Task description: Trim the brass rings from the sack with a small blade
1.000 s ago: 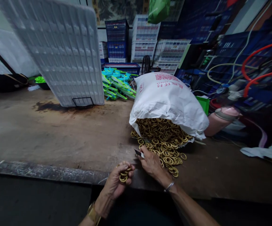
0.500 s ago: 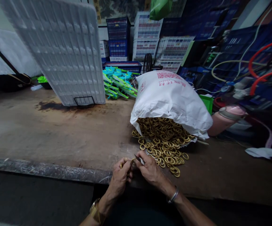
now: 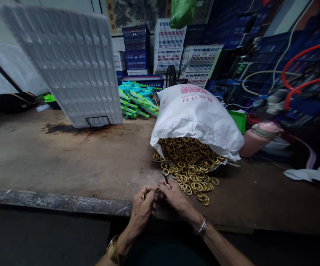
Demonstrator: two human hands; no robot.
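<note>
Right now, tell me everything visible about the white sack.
The white sack looks like woven plastic, with red printing and a square code on top. It lies bulging on its side on the brown table, open mouth facing the camera, rim creased. Brass-coloured rings crowd the mouth and spill out. A pink bottle is close beside it, contact unclear.

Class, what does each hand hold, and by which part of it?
The left hand holds golden rings, exact grip hidden; the right hand holds a dark-bladed tool by its pale handle.
</note>
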